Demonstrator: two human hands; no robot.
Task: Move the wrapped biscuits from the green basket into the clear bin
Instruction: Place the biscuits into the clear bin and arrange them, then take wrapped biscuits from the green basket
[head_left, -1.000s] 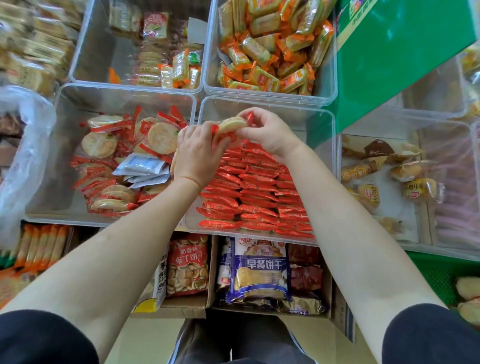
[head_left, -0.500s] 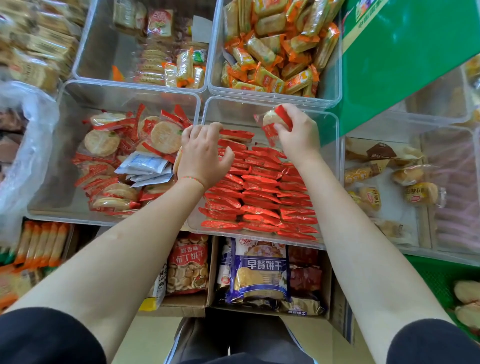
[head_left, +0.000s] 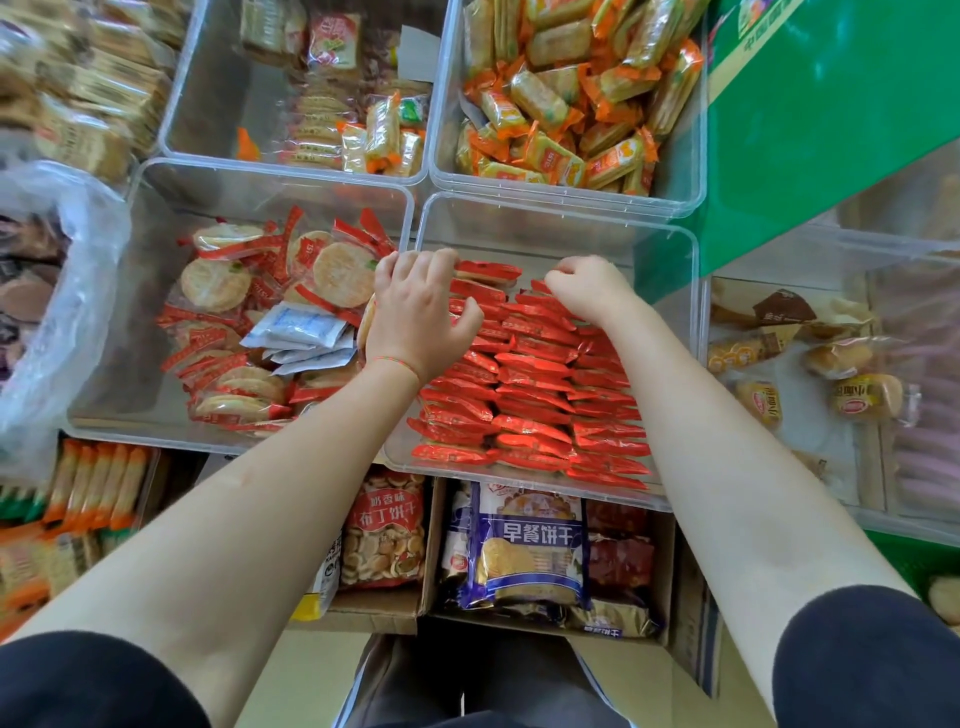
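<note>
At the bottom of the frame two dark sleeves and bare forearms reached up toward the centre. Below the arms, cardboard boxes (head_left: 545, 618) held bagged biscuits, among them a blue-and-white bag (head_left: 524, 545). At the lower right edge a sliver of the green basket (head_left: 914, 558) showed, with one pale wrapped piece inside it.

In the middle of the frame sat the clear bin (head_left: 670, 364), filled with tight rows of red wrapped biscuits (head_left: 535, 395) standing on edge. The left hand (head_left: 415, 317) lay over the bin's left side, its fingers curled onto the top packet of the left row; a round biscuit edge peeked out beside the palm, though whether it was actually held could not be told. The right hand (head_left: 587, 291) was at the far end of the right row, fingers bent down and apparently pinching or tucking a red packet there; the fingertips were hidden among the wrappers.

To the left, a second bin (head_left: 156, 291) held loose round crackers and white sachets. Farther up, two more bins held orange-wrapped snacks (head_left: 566, 104), and a green carton (head_left: 831, 130) filled the upper right.

The rows looked tightly packed, so forcing another packet in could probably crack the brittle biscuit or tip neighbouring packets out of line. The slick wrappers might also slide from the pinch and drop flat across the rows.
</note>
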